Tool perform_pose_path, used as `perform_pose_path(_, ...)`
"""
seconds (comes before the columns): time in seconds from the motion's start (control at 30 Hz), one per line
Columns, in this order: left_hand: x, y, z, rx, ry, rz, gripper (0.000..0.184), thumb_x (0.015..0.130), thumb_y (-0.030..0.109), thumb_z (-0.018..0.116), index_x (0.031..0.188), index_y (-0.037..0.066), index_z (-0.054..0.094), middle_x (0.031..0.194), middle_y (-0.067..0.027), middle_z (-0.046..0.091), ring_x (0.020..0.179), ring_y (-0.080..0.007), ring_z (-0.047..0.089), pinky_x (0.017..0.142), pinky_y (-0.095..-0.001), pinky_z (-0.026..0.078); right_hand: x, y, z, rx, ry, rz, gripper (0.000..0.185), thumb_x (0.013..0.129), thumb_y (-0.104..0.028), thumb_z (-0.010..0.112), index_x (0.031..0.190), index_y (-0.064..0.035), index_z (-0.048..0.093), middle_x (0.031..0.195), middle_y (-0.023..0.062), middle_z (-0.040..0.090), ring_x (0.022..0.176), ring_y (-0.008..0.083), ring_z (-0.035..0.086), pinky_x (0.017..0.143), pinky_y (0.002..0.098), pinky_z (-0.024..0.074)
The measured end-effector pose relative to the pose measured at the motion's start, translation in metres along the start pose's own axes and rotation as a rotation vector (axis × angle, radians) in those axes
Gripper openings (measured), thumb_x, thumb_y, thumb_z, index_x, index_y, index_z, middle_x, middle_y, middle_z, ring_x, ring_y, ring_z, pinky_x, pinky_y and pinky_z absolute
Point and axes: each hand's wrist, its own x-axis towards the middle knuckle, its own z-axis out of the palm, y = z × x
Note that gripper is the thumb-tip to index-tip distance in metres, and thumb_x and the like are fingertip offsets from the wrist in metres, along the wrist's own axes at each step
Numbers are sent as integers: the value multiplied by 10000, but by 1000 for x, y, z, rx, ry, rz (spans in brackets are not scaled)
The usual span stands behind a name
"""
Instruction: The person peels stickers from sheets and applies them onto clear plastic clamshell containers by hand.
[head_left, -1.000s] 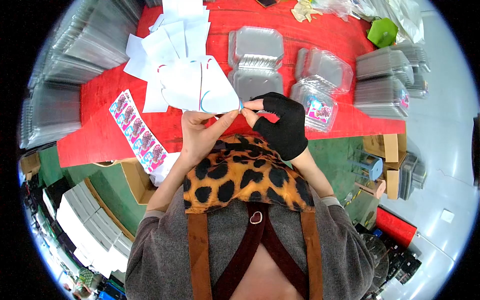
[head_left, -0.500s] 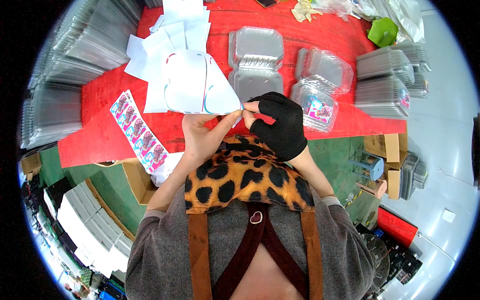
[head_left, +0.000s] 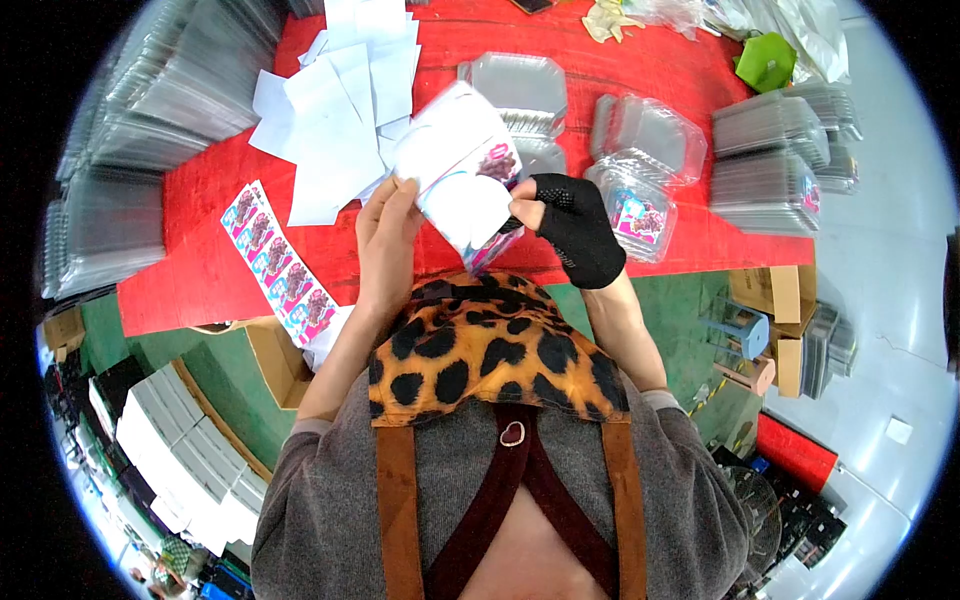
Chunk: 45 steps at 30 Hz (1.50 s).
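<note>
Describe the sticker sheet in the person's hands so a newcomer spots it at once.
Near the front edge of the red table, look between the bare left hand and the black-gloved right hand. Both hold a curled, mostly white sticker sheet with dark purple fruit print showing. Unlike the sticker strip and loose white papers lying to its left, it is held up and bent over.

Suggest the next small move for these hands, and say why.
Probably ease the right hand gently away while the left hand steadies the printed sheet: the left hand pinches its left edge, and the right fingers seem to grip a rounded white flap over it. Whether that flap is already free isn't clear, so slow looks safest.
</note>
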Motion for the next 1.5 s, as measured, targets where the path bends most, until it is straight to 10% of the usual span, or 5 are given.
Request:
perform_pose_path(0.37,-2,-14,6,497,-149,121,415,1012,306,462,900,-61,618,767,9,607,691,-55,472,615,-255,414,15,37,0,607,129,303,236,879,-189,594,917,40,638,792,66,655,703,135,611,671,257,486)
perform_pose_path(0.63,-1,-10,-8,721,-276,218,319,970,201,546,783,-55,583,603,24,530,597,-37,413,503,-274,363,12,-6,0,-657,-19,-788,348,707,-301,764,973,-87,697,1054,109,670,1028,317,602,866,425,461)
perform_pose_path(1.07,13,3,-34,958,-173,82,373,943,256,586,741,-56,618,534,-9,506,523,-67,416,454,-272,346,17,20,-22,184,616,-273,170,881,-148,643,925,7,699,812,73,686,740,144,625,681,278,496)
perform_pose_path(1.3,37,20,-75,525,245,68,288,924,185,575,933,-90,662,816,-66,680,687,-77,586,607,-220,441,29,67,-58,-1047,252,-753,218,808,-116,656,1021,-102,701,1003,132,682,908,309,646,782,403,525)
perform_pose_path(1.5,38,8,-73,559,227,-13,292,932,190,564,941,-84,663,829,-63,680,702,-79,588,618,-225,449,38,122,-61,-1099,109,-688,198,830,-142,636,1018,-106,683,1029,119,684,934,304,645,827,402,520)
